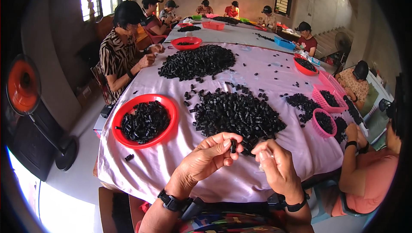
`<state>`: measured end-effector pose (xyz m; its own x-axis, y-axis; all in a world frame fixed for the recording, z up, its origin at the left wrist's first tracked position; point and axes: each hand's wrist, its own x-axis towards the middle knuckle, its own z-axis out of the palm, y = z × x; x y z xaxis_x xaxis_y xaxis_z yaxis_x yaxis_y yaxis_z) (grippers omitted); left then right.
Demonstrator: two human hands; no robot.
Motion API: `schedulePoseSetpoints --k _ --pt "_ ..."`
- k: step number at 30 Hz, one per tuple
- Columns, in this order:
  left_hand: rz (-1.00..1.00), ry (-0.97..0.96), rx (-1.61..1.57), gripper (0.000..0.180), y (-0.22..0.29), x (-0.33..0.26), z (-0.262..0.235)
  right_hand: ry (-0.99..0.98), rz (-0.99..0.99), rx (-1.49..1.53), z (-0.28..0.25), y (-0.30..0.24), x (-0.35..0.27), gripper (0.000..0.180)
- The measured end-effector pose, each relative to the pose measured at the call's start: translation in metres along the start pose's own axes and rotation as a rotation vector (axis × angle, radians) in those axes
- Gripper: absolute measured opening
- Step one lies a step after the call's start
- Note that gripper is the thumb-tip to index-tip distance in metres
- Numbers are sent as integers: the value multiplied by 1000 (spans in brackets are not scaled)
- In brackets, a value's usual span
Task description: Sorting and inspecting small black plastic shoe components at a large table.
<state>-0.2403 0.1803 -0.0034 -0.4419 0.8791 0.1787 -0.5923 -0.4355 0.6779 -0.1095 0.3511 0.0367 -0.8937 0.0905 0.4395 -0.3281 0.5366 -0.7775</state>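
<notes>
My left hand (201, 159) pinches a small black cylindrical cap (233, 146) between thumb and fingertips, holding it upright. Close by on the right, my right hand (278, 167) is closed, its fingertips pressed around something pale that is too small to make out. Just beyond both hands lies a large heap of similar black caps (236, 112) on a pink cloth (180, 164). A red plastic basin (173, 123) with more black caps inside stands to the left of the heap. One loose cap (129, 157) rests on the cloth below the basin.
Farther along is a second heap of caps (197, 61), with another red basin (186, 43) behind it. Pink baskets (325, 123) of caps stand at the right. Several people sit around the long table; one person (369, 177) is close on my right. A fan (25, 85) stands at the left.
</notes>
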Motion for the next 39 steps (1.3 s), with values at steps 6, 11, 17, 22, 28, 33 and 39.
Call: schedulePoseSetpoints --k 6,11,17,22,28,33,39 --pt "-17 6 -1 34 -4 -1 -1 50 21 -84 2 -8 0 15" --pt "-58 -6 -20 33 -9 2 4 42 85 22 -8 -8 -8 12" --pt "-37 -12 -15 33 -11 1 7 89 -154 -152 -3 -7 -1 12" --pt "-25 13 57 34 -12 1 8 82 -1 -65 -2 -5 -4 14" --pt "-64 35 32 34 -12 1 16 -13 -11 -138 -7 -6 -7 17" --pt "-70 32 23 33 -12 0 18 -2 -13 -124 -3 -4 -6 17" --pt "-87 32 20 32 -14 0 23 7 -58 -198 -3 -8 -5 22"
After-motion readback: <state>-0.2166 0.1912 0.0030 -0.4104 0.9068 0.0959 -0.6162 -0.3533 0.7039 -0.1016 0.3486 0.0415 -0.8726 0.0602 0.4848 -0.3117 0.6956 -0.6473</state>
